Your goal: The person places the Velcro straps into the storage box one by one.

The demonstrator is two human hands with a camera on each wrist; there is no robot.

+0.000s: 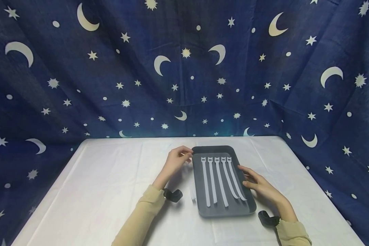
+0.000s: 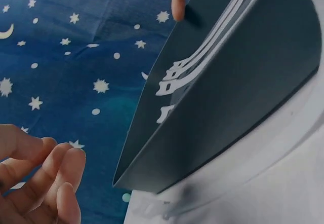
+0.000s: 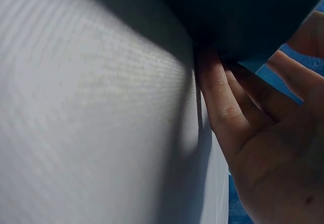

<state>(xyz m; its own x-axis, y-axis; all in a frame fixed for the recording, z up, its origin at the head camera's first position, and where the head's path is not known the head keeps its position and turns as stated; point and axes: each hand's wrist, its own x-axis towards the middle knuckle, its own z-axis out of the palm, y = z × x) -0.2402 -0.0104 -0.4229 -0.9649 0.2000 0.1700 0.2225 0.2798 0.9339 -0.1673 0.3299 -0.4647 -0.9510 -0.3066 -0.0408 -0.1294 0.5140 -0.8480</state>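
Note:
A dark grey tray [image 1: 224, 212] lies on the white tablecloth [image 1: 110, 191], with several white straps [image 1: 220, 181] laid side by side in it. My left hand [image 1: 178, 160] hovers at the tray's far left corner, fingers loosely curled and holding nothing. In the left wrist view a gap shows between this hand [image 2: 43, 183] and the tray wall [image 2: 228, 107]. My right hand [image 1: 258, 184] lies along the tray's right side. Its straight fingers [image 3: 228, 112] touch the tray's edge [image 3: 243, 11] at the cloth. A right fingertip [image 2: 178, 1] shows past the far rim, beyond the straps [image 2: 174, 74].
A small white piece [image 1: 192, 194] lies on the cloth just left of the tray. A dark blue drape with moons and stars [image 1: 184, 68] hangs behind the table and down both sides. Bare cloth stretches left of the tray.

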